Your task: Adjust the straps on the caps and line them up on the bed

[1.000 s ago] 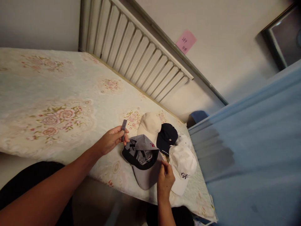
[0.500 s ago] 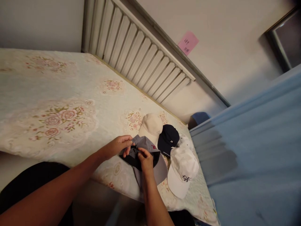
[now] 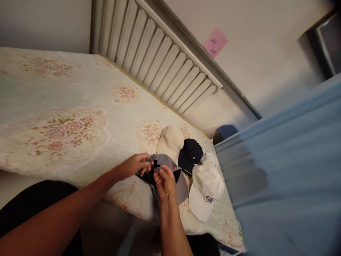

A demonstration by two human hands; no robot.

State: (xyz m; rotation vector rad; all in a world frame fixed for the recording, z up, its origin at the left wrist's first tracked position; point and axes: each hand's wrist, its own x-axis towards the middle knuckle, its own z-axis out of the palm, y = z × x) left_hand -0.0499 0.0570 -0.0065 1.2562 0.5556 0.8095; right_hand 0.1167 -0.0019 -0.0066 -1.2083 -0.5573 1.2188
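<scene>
A grey baseball cap (image 3: 165, 160) with a dark lining and a reddish mark is between my hands at the near edge of the flowered cover. My left hand (image 3: 137, 164) pinches its back edge from the left. Fingers of my right hand (image 3: 165, 179) are closed on the cap's back strap, with a small buckle-like piece at the fingertips. Just beyond lie a cream cap (image 3: 170, 139) and a navy cap (image 3: 190, 154). To the right rests a white cap (image 3: 209, 185) with dark letters, partly covering another whitish cap (image 3: 209, 159).
The flowered cover (image 3: 117, 124) stretches away to the left. A white radiator (image 3: 160, 53) runs along the wall behind it, with a pink note (image 3: 216, 43) above. A blue curtain (image 3: 282, 160) hangs at the right.
My right hand has turned and lifted slightly, so its palm side shows more and the small piece at the strap is visible. The left hand keeps nearly the same place.
</scene>
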